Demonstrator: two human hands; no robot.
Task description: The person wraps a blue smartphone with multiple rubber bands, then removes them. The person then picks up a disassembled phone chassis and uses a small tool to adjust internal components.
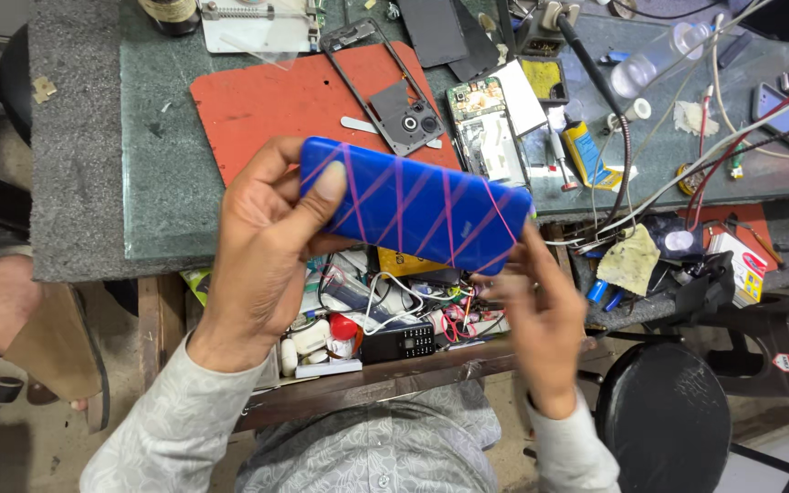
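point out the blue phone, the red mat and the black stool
blue phone (417, 205), head view, middle of its back, crossed by pink bands
red mat (276, 100), head view, bare part left of the phone frame
black stool (664, 415), head view, middle of the round seat

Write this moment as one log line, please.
left hand: grips blue phone wrapped in pink bands | right hand: blurred, at phone's right end | below: open drawer of clutter | behind: red mat
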